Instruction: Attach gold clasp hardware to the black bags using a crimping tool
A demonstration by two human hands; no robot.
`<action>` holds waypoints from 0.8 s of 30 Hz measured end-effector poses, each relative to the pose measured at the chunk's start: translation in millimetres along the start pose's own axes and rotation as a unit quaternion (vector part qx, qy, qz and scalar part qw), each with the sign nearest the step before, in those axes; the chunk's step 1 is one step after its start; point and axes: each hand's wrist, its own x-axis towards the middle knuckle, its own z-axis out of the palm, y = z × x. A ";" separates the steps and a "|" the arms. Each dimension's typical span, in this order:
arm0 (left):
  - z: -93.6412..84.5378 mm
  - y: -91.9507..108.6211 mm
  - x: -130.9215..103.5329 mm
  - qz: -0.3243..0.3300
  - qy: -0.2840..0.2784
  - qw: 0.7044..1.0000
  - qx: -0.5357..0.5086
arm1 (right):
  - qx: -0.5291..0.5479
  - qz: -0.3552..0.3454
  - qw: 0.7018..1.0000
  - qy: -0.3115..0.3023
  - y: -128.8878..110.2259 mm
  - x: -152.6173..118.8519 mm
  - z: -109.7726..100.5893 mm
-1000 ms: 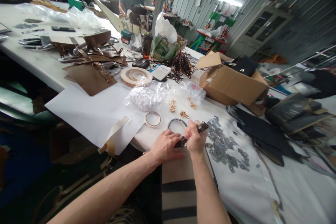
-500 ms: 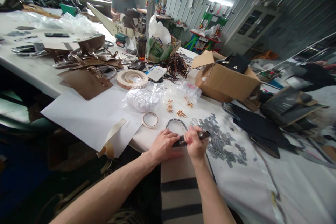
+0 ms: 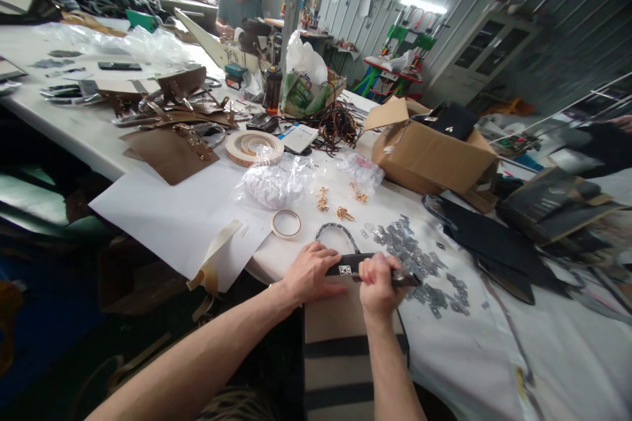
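Note:
A beige bag piece (image 3: 336, 322) with black stripes lies at the table edge, a black band (image 3: 363, 258) and a curved dark handle (image 3: 340, 227) at its far end. My left hand (image 3: 313, 273) holds the band's left part, thumb on the beige side and fingers over the band. Beside those fingertips a small silver plate with holes (image 3: 345, 270) sits on the band. My right hand (image 3: 380, 283) is closed in a fist round a dark tool (image 3: 405, 278), just right of the plate. Most of the tool is hidden, so its kind cannot be made out.
Loose grey metal plates (image 3: 409, 253) spread to the right, with gold fittings (image 3: 344, 213) behind. A tape roll (image 3: 286, 224), plastic bag (image 3: 271, 184), cardboard box (image 3: 434, 158) and black bag piece (image 3: 478, 237) surround the work. Another person (image 3: 239, 6) sits far back.
My right hand has moved right and slightly nearer with the tool, uncovering the silver plate on the band. The left hand stays at the band. The view has shifted slightly.

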 end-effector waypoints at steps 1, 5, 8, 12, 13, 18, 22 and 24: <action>-2.6 -2.1 -1.4 0.005 -0.006 1.000 -0.001 | 0.013 -0.018 1.000 0.014 -11.9 3.4 -1.0; -23.3 -14.5 -17.4 0.022 -0.017 1.000 0.004 | 0.046 -0.056 0.997 0.009 -53.0 9.4 0.6; -39.1 -23.3 -33.3 0.035 -0.009 0.999 -0.008 | 0.081 -0.021 0.996 -0.011 -52.9 -3.8 13.1; -43.3 -28.7 -44.4 0.031 -0.008 0.999 -0.024 | 0.102 0.000 0.995 -0.001 -18.0 -35.3 39.7; -42.2 -29.1 -45.0 0.027 -0.009 0.999 -0.026 | 0.100 0.000 0.995 0.003 -8.7 -42.4 44.9; -38.7 -29.5 -42.8 0.019 -0.005 0.999 -0.030 | 0.101 -0.019 0.994 0.027 15.3 -60.5 54.6; -39.1 -30.3 -41.6 0.009 -0.014 0.999 -0.033 | 0.094 -0.020 0.994 0.042 18.0 -64.1 57.5; -38.7 -30.4 -41.0 -0.002 -0.022 0.999 -0.034 | 0.073 -0.023 0.996 0.053 19.5 -66.7 59.4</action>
